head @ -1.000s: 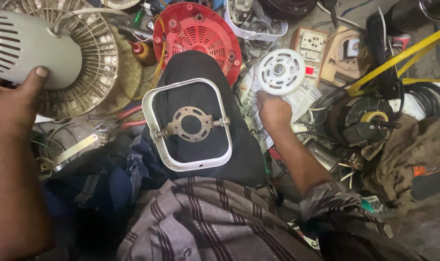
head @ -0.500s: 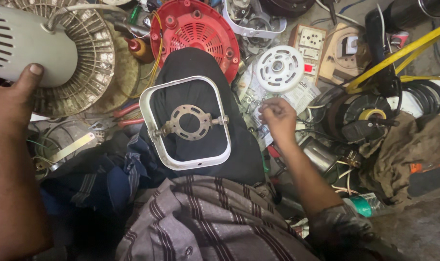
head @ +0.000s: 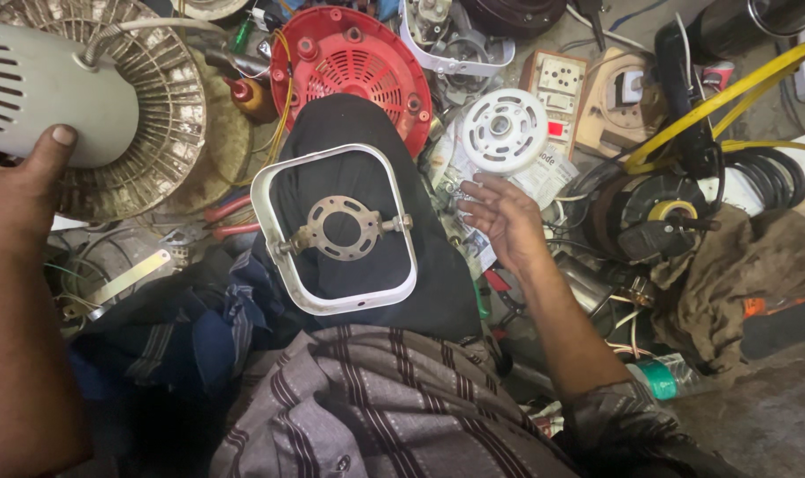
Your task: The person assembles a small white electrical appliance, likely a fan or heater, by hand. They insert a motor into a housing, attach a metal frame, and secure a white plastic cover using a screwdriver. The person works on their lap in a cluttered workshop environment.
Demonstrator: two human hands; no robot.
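Fan motor housing (head: 44,93), grey-white with slotted end, sits top left against a dusty round wire guard (head: 168,115). Left hand (head: 17,190) rests on its lower edge, thumb pressed to the shell, other fingers hidden behind it, so cannot tell how far they wrap. Long axis of the housing runs roughly left-right, slotted end toward the left edge, other end buried in the guard.

Right hand (head: 504,221) hovers palm-up over the clutter, fingers (head: 473,190) apart and loosely curled, holding nothing. Nearest thing: white round vented cap (head: 504,130), just above the fingertips, lying flat with face up; not touching as far as I can see.

Step in hand, my read: steadying the motor with one hand while the other reaches for a part. A next move would call for closing the spread fingers on the cap rim without snagging the papers (head: 544,181) under it.

White rounded-rectangle bracket (head: 336,230) with a metal ring plate (head: 340,227) at its centre lies on the black cloth (head: 367,124) over the person's lap, long side up-down in the head view. Red vented cover (head: 354,62) behind it. Floor packed with coils, cables, switch boxes.
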